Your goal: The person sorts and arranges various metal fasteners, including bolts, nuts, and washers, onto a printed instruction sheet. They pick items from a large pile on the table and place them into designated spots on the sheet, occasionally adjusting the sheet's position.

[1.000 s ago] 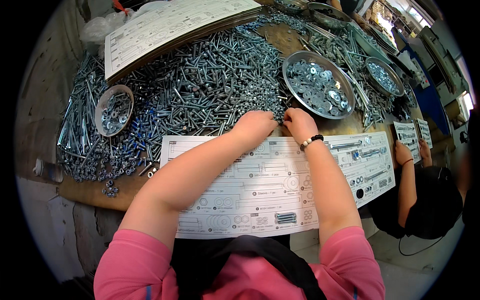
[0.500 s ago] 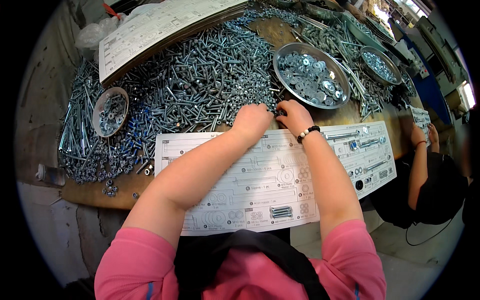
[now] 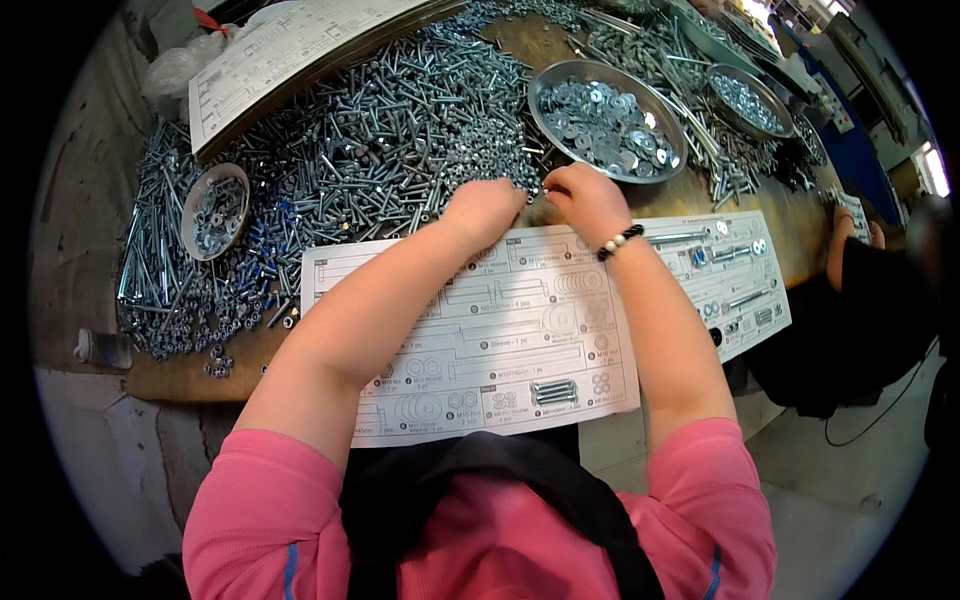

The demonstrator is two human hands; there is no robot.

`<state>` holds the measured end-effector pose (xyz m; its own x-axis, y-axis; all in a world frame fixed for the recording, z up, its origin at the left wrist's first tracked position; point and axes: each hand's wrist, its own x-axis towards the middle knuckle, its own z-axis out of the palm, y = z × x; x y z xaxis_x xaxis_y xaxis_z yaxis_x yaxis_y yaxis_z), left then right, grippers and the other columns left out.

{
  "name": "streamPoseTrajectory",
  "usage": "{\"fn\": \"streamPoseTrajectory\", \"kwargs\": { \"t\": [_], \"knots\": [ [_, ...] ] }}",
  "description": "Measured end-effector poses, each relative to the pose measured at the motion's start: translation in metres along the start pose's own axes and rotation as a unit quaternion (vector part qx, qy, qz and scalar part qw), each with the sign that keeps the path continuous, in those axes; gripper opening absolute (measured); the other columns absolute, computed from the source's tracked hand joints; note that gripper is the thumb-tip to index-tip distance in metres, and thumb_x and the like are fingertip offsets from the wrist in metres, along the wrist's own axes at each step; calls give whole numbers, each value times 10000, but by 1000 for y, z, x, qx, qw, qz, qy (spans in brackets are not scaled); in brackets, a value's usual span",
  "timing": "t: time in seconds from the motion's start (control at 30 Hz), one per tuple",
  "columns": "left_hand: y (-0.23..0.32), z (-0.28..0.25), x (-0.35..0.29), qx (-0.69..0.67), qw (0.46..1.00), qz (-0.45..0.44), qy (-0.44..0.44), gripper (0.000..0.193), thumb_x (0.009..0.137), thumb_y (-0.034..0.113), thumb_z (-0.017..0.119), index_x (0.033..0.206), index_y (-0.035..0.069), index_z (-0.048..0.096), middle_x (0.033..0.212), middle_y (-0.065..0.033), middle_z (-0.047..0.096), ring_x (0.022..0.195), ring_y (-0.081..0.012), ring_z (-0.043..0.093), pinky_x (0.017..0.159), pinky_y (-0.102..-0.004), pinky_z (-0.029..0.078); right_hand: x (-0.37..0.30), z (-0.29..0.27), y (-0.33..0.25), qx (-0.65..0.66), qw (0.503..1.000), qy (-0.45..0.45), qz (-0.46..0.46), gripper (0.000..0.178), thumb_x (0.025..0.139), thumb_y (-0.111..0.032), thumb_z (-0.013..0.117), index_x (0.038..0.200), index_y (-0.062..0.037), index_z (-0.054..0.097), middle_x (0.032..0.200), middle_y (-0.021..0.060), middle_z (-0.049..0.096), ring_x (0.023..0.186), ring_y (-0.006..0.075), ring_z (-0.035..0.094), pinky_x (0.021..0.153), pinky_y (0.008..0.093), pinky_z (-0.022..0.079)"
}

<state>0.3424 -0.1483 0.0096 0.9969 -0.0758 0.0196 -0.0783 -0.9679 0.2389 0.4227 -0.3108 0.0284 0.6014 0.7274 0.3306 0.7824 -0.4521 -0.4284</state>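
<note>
My left hand (image 3: 487,208) is at the near edge of a pile of small metal nuts (image 3: 490,155), fingers bent and pressed together; its fingertips hide whatever they hold. Just to the right, my right hand (image 3: 588,203) has thumb and forefinger closed in a pinch, and I cannot make out anything in it. A black beaded bracelet (image 3: 620,242) circles that wrist. Below both hands lies a printed white card (image 3: 470,350) with line drawings of hardware, partly covered by my forearms. A small bundle of bolts (image 3: 555,392) sits on its lower part.
Loose bolts (image 3: 370,130) heap across the table. Beyond my right hand stands a metal dish (image 3: 672,172) of washers; a small bowl (image 3: 192,215) of washers stands left. Another card (image 3: 750,275) carries hardware. Printed cards (image 3: 300,65) are stacked behind. A co-worker's hand (image 3: 850,218) shows far right.
My hands have drawn slightly apart. A dark small thing that showed between my fingertips is no longer visible there. The whole view has shifted a little, so the table sits higher.
</note>
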Motion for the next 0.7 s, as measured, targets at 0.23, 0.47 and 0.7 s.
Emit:
{"fn": "streamPoseTrajectory", "kwargs": {
  "t": [0.23,0.47,0.7],
  "knots": [
    [32,-13,-33,-158,981,85,71,201,759,130,560,936,78,640,898,-110,599,832,-290,583,744,-375,475,-124,-58,-32,23,997,-76,3,108,719,-80,628,826,-78,627,775,80,566,737,265,558,634,343,458],
    [109,-2,-86,-257,942,178,-119,154,788,135,560,901,71,644,867,-106,581,855,-287,563,750,-369,463,-203,-62,-62,-48,996,-77,20,140,689,-95,638,826,-122,631,748,31,530,709,218,559,588,323,467],
    [125,26,-88,-232,956,71,-167,188,800,124,525,949,97,636,907,-110,556,853,-295,564,738,-364,468,-210,-53,-70,-24,996,-27,76,165,676,-98,663,834,-108,616,790,31,530,761,223,554,641,328,470]
  ]
}}
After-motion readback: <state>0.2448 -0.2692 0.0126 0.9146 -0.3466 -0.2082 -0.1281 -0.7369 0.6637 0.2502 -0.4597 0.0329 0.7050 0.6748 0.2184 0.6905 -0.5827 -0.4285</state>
